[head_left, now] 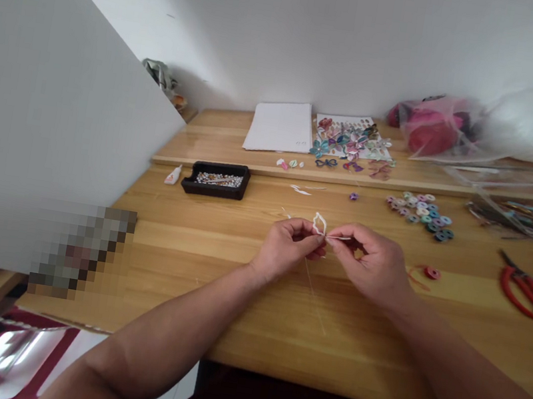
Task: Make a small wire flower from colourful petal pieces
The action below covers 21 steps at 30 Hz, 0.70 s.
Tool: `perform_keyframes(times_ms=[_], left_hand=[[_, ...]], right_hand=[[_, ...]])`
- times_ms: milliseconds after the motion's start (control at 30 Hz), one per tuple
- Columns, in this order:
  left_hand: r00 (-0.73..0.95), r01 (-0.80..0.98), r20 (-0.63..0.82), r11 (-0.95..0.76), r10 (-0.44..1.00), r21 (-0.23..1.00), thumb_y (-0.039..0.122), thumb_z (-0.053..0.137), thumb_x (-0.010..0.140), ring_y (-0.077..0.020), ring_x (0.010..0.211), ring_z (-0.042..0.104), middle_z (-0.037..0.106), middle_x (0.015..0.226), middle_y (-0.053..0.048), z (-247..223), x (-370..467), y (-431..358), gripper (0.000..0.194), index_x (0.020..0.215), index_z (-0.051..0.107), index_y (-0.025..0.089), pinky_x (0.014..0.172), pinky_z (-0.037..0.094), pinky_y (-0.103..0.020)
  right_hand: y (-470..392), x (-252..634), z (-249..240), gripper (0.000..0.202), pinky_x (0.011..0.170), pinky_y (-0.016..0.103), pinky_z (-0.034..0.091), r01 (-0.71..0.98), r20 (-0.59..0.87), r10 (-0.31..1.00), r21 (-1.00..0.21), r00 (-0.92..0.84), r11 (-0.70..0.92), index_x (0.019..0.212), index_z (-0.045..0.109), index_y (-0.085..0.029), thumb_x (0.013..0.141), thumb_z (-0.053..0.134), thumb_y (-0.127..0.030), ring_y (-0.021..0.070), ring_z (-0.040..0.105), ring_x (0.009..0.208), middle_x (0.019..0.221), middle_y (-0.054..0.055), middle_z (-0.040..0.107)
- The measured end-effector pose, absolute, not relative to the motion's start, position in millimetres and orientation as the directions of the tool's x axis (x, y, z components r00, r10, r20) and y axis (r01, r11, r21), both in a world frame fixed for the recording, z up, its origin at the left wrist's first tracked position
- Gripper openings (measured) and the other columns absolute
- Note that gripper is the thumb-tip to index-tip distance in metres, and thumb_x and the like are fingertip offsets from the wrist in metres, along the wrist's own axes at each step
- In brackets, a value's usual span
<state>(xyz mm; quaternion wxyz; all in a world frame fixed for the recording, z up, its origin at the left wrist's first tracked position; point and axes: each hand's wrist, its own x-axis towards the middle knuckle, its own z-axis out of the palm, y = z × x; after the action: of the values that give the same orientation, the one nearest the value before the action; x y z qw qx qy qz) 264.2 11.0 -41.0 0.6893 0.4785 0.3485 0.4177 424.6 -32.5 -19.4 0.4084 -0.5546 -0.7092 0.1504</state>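
My left hand [289, 247] pinches the base of a small white wire outline [320, 223], shaped like a leaf or petal, which stands up above the fingertips. Close beside it, my right hand [372, 260] has thumb and forefinger closed on a thin pale strand at the same base, a short length of it showing between the fingers. Both hands almost meet over the wooden table [236, 329]. A fine pale thread [315, 295] trails from under my left hand toward the table's front edge. The other fingers of each hand are curled and partly hidden.
Red-handled scissors [530, 292] lie at right, near a red spool [432, 273] and several coloured spools [421, 210]. A black tray [216, 180] of beads and a small glue bottle [173, 175] are at left. Behind stand white paper [281, 126], fabric flowers [351, 142] and plastic bags [434, 128].
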Motion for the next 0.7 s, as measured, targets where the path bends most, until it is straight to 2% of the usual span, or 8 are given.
perform_keyframes(times_ms=[133, 267, 400, 533, 700], left_hand=[[0.420, -0.214, -0.067, 0.170, 0.905, 0.962, 0.033, 0.076, 0.070, -0.0107, 0.058, 0.064, 0.066, 0.066, -0.002, -41.9, 264.3, 12.5, 0.027, 0.079, 0.061, 0.012, 0.060, 0.055, -0.024], [0.403, -0.144, 0.014, 0.048, 0.915, 0.988, 0.028, 0.071, 0.074, -0.0086, 0.054, 0.059, 0.063, 0.063, 0.000, -44.3, 263.8, 15.0, 0.018, 0.078, 0.062, 0.013, 0.055, 0.049, -0.021], [0.369, -0.002, 0.155, -0.166, 0.916, 0.986, 0.022, 0.065, 0.078, -0.0100, 0.059, 0.060, 0.066, 0.069, -0.002, -46.2, 261.1, 15.7, 0.008, 0.080, 0.065, 0.015, 0.057, 0.047, -0.021], [0.378, 0.211, 0.328, -0.425, 0.866, 0.880, 0.015, 0.060, 0.080, -0.0107, 0.064, 0.059, 0.070, 0.075, -0.003, -45.4, 257.5, 13.6, 0.010, 0.084, 0.069, 0.016, 0.061, 0.046, -0.022], [0.390, 0.298, 0.420, -0.544, 0.819, 0.784, 0.011, 0.059, 0.080, -0.0113, 0.064, 0.059, 0.070, 0.075, -0.003, -43.8, 254.8, 13.6, 0.013, 0.084, 0.070, 0.017, 0.063, 0.046, -0.023]], right_hand=[[-32.3, 424.9, -22.2, 0.007, 0.062, 0.027, 0.047, 0.580, 0.407, 0.912, -0.731, -0.053, 0.359, 0.089, 0.066, -0.022, 0.086, 0.061, -0.025, 0.0142, 0.062, 0.068, 0.081, 0.002, 0.070], [-30.3, 424.6, -25.0, 0.023, 0.066, 0.027, 0.050, 0.386, 0.287, 0.957, -0.877, -0.054, 0.285, 0.101, 0.063, -0.021, 0.081, 0.069, -0.032, 0.0158, 0.064, 0.075, 0.087, 0.004, 0.069], [-26.1, 425.4, -26.6, 0.037, 0.051, 0.024, 0.047, 0.184, 0.084, 0.996, -0.979, -0.036, 0.089, 0.107, 0.059, -0.021, 0.082, 0.068, -0.046, 0.0132, 0.060, 0.061, 0.076, 0.002, 0.066], [-24.1, 426.6, -26.8, 0.042, 0.043, 0.022, 0.044, 0.071, -0.038, 0.998, -0.997, -0.046, -0.035, 0.103, 0.059, -0.019, 0.080, 0.067, -0.054, 0.0143, 0.062, 0.058, 0.075, 0.004, 0.066], [-26.6, 426.3, -22.7, 0.040, 0.049, 0.025, 0.050, 0.017, -0.055, 0.995, -0.998, -0.083, -0.054, 0.097, 0.062, -0.020, 0.080, 0.066, -0.056, 0.0171, 0.067, 0.064, 0.082, 0.006, 0.069]])
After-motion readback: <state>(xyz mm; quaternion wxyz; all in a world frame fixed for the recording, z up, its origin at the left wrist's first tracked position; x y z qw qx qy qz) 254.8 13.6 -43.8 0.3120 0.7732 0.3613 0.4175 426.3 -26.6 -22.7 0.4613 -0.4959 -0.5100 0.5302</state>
